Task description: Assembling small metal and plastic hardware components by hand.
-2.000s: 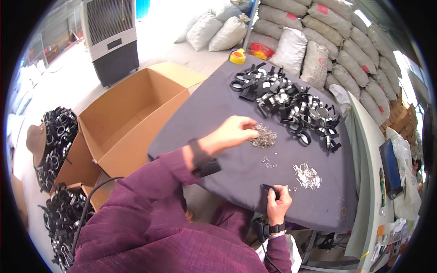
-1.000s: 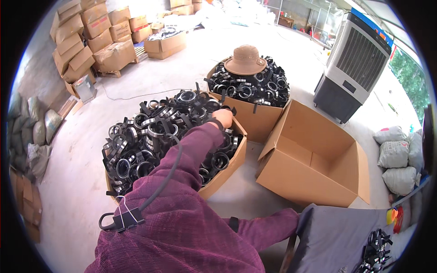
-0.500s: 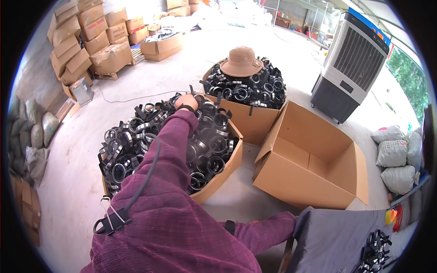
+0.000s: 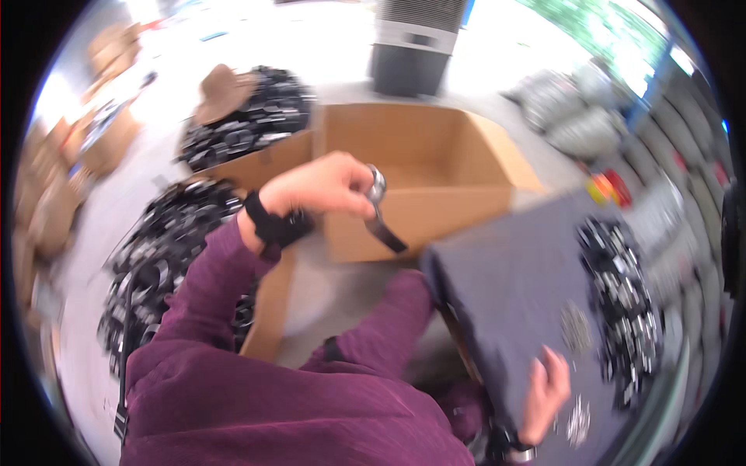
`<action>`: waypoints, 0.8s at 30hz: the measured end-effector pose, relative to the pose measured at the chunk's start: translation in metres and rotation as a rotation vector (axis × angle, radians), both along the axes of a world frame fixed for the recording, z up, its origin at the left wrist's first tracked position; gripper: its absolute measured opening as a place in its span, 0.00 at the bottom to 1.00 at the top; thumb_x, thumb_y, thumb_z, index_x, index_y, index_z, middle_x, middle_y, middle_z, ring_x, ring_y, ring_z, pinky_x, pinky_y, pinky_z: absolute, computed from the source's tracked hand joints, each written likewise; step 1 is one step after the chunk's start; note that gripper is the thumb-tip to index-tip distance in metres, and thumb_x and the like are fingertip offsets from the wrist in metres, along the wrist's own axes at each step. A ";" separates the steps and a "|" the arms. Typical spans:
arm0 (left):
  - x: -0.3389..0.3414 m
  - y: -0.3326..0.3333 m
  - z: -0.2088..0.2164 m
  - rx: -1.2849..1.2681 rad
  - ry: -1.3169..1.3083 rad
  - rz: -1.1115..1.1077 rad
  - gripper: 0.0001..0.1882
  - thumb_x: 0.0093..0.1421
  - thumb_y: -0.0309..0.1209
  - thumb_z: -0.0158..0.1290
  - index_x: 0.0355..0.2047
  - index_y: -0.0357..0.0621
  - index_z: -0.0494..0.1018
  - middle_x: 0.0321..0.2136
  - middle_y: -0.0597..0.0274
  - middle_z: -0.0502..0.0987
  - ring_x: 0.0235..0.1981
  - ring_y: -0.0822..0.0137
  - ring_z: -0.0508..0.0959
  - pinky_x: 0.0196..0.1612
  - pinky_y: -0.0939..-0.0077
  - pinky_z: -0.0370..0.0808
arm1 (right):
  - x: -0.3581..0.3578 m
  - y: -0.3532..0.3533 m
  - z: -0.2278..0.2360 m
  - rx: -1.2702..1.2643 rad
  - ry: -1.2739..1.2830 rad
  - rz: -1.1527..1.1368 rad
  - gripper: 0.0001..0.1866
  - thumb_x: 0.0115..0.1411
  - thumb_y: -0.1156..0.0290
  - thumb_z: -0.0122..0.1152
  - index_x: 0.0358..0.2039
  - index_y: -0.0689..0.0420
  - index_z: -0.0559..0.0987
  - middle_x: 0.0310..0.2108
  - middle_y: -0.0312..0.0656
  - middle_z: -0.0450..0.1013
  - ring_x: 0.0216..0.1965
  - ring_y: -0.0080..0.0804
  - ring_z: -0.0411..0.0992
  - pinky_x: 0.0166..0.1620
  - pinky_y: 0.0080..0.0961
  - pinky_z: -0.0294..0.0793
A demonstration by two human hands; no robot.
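My left hand (image 4: pixel 330 186) is closed, pinching a black-and-silver ring (image 4: pixel 378 185) by its edge. A black strap-like tab (image 4: pixel 386 235) hangs down from the ring. Hand and ring are held in the air in front of an open cardboard box. My right hand (image 4: pixel 545 396) is low over the grey cloth-covered table (image 4: pixel 505 272), blurred, its fingers apart and nothing seen in them. Beside it lie a small heap of shiny thin metal pieces (image 4: pixel 578 422) and a second such heap (image 4: pixel 576 328). A pile of black-and-silver parts (image 4: pixel 622 311) runs along the table's right side.
A box heaped with black rings (image 4: pixel 159 272) stands at my left. Behind it is a second heaped box (image 4: pixel 256 116) with a tan hat (image 4: pixel 224 93) on top. The cardboard box (image 4: pixel 420 221) stands ahead, near an air cooler (image 4: pixel 416 58). Sacks (image 4: pixel 583 128) lie at the right.
My left hand has come out of the heaped box with a ring and moved right. The view has turned right toward the table, where my right hand now shows.
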State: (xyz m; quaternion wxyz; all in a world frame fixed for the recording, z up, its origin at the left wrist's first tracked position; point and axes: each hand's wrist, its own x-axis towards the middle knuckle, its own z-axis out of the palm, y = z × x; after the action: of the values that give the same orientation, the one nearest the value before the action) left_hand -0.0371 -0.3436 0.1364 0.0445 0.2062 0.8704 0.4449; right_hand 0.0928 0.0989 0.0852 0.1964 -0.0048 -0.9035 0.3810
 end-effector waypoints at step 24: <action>0.029 0.351 -0.143 0.733 -0.414 -0.429 0.22 0.52 0.24 0.57 0.50 0.40 0.70 0.24 0.73 0.71 0.21 0.85 0.68 0.24 0.87 0.67 | 0.022 0.035 -0.053 -0.093 -0.096 -0.235 0.06 0.53 0.74 0.60 0.29 0.63 0.78 0.25 0.45 0.74 0.27 0.33 0.74 0.33 0.27 0.72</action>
State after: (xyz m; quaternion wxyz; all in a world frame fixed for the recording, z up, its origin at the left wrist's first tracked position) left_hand -0.0085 0.0071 -0.0068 0.2320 0.2904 0.5664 0.7355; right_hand 0.1145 0.1338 0.0325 0.1956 -0.1379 -0.8865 0.3961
